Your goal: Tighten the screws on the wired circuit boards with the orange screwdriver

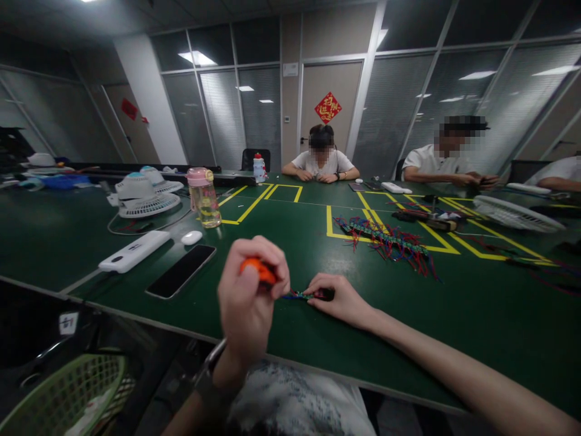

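My left hand [249, 297] is wrapped round the handle of an orange-and-black tool [258, 272], raised a little over the near part of the table. The tool's working end is hidden behind my fingers, so its exact kind does not show. Just to the right, my right hand [336, 297] rests on the table and pinches a small green circuit board [300, 295] with thin coloured wires. The board lies low at the table top, partly covered by my fingertips. Farther back on the right is a long row of similar green circuit boards [385, 236] with red and blue wires.
On the left lie a black phone [181, 271], a white power bank [135, 251] and a white mouse [191, 237]. A pink-lidded bottle [204, 200] and white fans [145, 197] stand behind. Yellow tape [329, 221] marks the green table. Other people sit across.
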Demonstrator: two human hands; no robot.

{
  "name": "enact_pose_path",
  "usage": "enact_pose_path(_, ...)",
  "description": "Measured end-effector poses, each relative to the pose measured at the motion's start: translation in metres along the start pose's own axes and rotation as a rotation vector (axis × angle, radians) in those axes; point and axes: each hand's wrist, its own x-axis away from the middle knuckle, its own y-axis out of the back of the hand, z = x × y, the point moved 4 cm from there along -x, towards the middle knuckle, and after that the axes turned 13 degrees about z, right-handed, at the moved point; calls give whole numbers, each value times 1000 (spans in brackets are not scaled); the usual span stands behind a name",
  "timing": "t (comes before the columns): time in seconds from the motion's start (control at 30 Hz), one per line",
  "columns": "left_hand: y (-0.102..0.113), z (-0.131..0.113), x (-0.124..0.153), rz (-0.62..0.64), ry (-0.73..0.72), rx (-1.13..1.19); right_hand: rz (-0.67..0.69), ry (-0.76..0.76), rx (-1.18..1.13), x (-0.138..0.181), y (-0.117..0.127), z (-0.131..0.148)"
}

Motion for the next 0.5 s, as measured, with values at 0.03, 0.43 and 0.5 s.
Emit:
enact_pose_path(0.03, -12, 2, -29, -3, 13, 35, -1, -12, -8, 0, 0, -1)
enact_pose_path(0.43, -29, 52, -63, 21, 54, 9, 25, -63, -108, -1, -1, -5)
enact_pose_path(0.5, -29, 50, -65, 18, 52, 3, 28, -70, -113, -2, -1, -5)
